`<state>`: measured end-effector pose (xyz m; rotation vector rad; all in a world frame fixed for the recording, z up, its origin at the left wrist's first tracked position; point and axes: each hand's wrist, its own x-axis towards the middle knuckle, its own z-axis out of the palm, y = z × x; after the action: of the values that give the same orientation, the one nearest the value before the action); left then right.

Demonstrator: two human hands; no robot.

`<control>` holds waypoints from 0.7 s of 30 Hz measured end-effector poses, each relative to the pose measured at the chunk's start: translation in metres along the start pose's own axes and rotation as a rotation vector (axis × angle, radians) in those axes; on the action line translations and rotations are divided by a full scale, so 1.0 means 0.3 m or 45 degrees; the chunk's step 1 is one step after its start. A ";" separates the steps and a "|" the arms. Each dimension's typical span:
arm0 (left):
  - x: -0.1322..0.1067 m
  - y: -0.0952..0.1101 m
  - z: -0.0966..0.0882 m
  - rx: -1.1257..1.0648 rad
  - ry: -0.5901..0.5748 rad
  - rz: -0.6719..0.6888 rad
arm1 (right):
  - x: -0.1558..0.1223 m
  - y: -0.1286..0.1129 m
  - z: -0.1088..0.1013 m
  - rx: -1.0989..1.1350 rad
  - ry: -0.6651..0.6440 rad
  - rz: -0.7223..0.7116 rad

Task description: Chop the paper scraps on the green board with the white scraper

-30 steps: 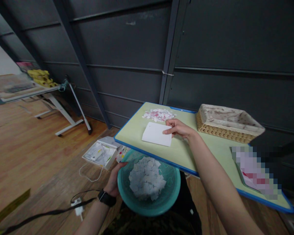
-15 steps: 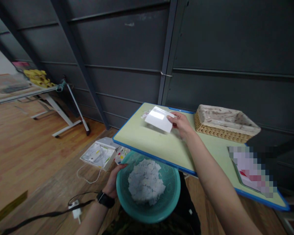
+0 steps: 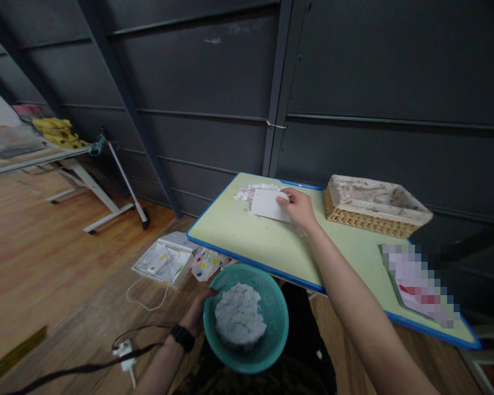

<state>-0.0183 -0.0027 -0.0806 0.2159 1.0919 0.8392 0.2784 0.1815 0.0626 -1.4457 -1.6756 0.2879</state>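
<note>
My left hand (image 3: 200,311) grips the left rim of a teal plastic basket (image 3: 276,323), holding it below the table's front edge. Torn pieces of whitish paper (image 3: 239,314) lie heaped inside it. Over the table my right hand (image 3: 297,207) pinches a flat white card (image 3: 269,204) by its right end; a small hole shows near the card's upper left corner. Behind and left of the card, a little pile of paper scraps (image 3: 243,193) lies on the pale green tabletop (image 3: 230,225).
A lined wicker basket (image 3: 370,219) stands at the table's back right, near a blurred-out flat item (image 3: 415,285). On the floor at left are an open white box (image 3: 164,263), a spotted plastic bag (image 3: 206,264) and a power strip (image 3: 125,354). A dark panelled wall (image 3: 206,82) rises behind.
The white card has come lower and slightly right, uncovering more of the scraps. The teal basket has tilted and shifted left, and the paper in it has slid together.
</note>
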 end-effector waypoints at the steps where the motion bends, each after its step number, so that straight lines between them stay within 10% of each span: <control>1: 0.001 0.000 -0.002 0.034 0.002 0.023 | -0.002 -0.005 0.000 -0.022 0.001 -0.001; 21: -0.001 -0.022 0.061 0.636 0.098 0.715 | -0.001 -0.002 -0.012 -0.070 -0.005 -0.020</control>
<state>0.0005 -0.0031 -0.0752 0.9482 1.3255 1.0606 0.2806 0.1797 0.0651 -1.4729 -1.7091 0.2379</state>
